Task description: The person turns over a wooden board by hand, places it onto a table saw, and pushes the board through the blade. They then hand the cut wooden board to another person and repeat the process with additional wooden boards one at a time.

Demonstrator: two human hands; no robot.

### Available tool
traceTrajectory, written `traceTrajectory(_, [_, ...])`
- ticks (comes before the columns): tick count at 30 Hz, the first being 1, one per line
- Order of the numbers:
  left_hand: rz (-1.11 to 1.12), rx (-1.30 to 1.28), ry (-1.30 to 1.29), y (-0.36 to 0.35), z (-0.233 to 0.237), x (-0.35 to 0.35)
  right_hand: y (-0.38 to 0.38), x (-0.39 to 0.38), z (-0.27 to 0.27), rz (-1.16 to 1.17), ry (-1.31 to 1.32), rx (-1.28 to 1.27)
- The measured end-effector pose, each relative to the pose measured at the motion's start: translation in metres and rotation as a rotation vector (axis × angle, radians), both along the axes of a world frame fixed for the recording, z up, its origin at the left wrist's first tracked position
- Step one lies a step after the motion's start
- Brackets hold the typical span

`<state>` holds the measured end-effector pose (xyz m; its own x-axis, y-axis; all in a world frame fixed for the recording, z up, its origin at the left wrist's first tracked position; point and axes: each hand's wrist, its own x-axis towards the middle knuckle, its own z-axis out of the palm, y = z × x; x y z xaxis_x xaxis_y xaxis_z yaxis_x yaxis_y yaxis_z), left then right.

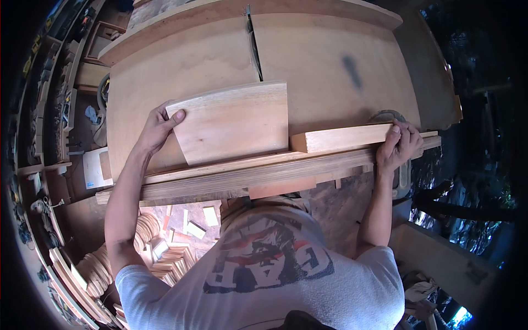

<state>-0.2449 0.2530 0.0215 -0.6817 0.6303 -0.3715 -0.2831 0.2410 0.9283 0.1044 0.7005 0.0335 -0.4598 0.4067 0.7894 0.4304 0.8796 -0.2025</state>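
The left hand (157, 129) pinched the wide board (236, 124) at its upper outer corner, the board lying inward of it. The right hand (400, 146) gripped the outer end of the wooden block (346, 137). Square seating called for light, even pressure against the rail (264, 171), fingers well clear of the slot (254, 47).

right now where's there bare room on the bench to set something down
The widest bare patch of the bench top lies right of the dark slot, between the far rail and the thick block. Another lies left of it, between the rail and the wide board. The near edge is crowded with board, block, left hand and right hand.
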Motion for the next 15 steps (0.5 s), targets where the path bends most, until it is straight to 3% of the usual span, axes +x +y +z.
traceTrajectory(4, [-0.020, -0.039, -0.147, 0.020, -0.015, -0.008, -0.002, -0.001, 0.001, 0.014, 0.012, -0.021])
traceTrajectory(8, [-0.184, -0.476, 0.129, 0.025, -0.026, -0.017, -0.001, -0.001, 0.002, 0.010, -0.003, -0.027])
traceTrajectory(10, [-0.262, -0.681, 0.220, 0.034, -0.007, -0.011, -0.001, -0.002, 0.001, 0.024, 0.006, -0.026])
traceTrajectory(13, [-0.195, -0.698, 0.438, 0.030, -0.017, 0.008, -0.001, -0.004, 0.000, 0.059, 0.054, -0.023])
traceTrajectory(15, [-0.151, -0.727, 0.424, 0.033, -0.016, 0.012, 0.001, -0.004, 0.003, 0.037, -0.011, -0.004])
